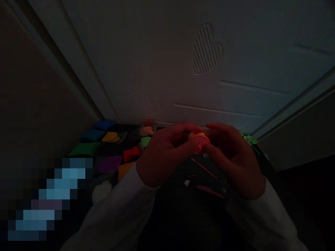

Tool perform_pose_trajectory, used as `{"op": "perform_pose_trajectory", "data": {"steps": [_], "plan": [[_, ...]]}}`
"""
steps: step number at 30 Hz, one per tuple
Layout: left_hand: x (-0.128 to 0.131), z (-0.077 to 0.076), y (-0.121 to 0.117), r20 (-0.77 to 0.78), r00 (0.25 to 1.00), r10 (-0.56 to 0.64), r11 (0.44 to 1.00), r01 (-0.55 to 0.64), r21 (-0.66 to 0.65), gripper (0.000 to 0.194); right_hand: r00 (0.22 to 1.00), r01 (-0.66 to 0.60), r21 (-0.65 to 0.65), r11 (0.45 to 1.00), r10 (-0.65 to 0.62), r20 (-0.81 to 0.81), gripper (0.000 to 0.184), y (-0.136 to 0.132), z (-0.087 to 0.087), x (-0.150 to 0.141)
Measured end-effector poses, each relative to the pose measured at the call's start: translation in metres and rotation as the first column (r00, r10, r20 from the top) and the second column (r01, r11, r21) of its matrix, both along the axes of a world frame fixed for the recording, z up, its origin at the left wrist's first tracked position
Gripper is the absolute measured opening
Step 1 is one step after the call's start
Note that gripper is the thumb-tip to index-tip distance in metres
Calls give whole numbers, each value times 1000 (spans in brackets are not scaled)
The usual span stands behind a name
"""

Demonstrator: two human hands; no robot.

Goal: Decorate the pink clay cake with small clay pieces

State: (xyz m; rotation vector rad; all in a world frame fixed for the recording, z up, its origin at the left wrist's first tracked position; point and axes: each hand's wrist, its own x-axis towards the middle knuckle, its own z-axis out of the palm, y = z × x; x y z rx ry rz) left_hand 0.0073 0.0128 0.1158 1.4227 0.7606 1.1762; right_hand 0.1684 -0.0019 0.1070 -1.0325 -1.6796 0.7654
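The scene is very dark. My left hand and my right hand meet over a dark work surface, and their fingertips pinch a small pink and orange clay piece between them. Both arms wear white sleeves. Below the hands lie a thin pink stick, a small white bit and a flat pink tool.
Several coloured clay packets lie at the left: blue, yellow, green, purple, red, orange. A green flower shape sits at the right. A pale panel with heart cut-outs rises behind. A blurred patch fills the lower left.
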Motion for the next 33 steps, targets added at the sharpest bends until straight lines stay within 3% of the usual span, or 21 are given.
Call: {"op": "perform_pose_trajectory", "data": {"steps": [15, 33], "plan": [[2, 4, 1, -38, 999, 2, 998, -5, -64, 19, 999, 40, -2, 999, -40, -17, 31, 1, 1, -2], [3, -1, 3, -50, 999, 5, 999, -7, -34, 18, 998, 55, -16, 998, -55, -28, 29, 3, -3, -3]]}}
